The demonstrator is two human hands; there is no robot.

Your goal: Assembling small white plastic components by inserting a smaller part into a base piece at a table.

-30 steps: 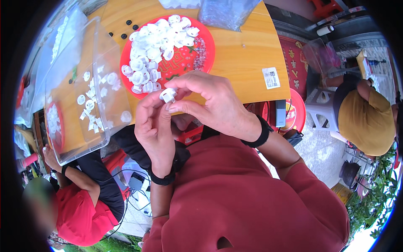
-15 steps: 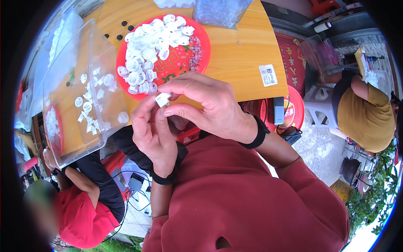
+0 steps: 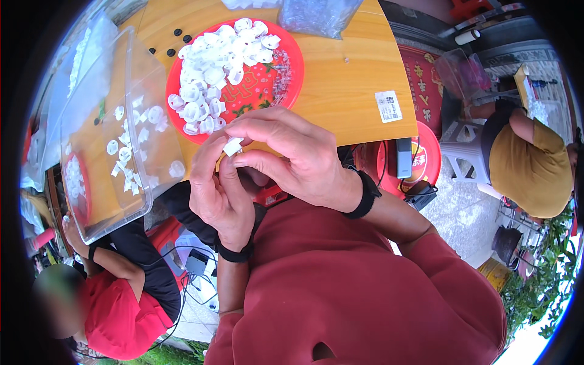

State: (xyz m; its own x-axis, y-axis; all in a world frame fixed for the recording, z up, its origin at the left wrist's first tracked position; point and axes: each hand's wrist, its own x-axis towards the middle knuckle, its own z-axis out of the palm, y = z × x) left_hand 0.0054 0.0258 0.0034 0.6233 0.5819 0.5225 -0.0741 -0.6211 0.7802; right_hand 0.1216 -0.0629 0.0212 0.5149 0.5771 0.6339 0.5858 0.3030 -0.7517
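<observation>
My left hand (image 3: 220,188) and my right hand (image 3: 298,155) meet in front of my chest, fingers closed around one small white plastic part (image 3: 233,146). Fingertips of both hands pinch it from either side, and they cover some of its edges. Just beyond my fingers lies a round red tray (image 3: 246,94) with a printed pattern. Heaped on it are several white plastic parts (image 3: 210,58) of the same colour. Along the tray's right side is a little pile of clear plastic pieces (image 3: 281,76).
A clear plastic bin (image 3: 143,182) with white pieces stands at the left of the wooden table (image 3: 347,91). Small black round pieces (image 3: 171,52) lie behind the tray; a clear bag (image 3: 316,17) is at the far edge. Other people sit at left (image 3: 121,316) and right (image 3: 529,164).
Both hands stay together on the white part, which has turned slightly between the fingertips. The view has shifted a little; the person at the left has moved a hand slightly.
</observation>
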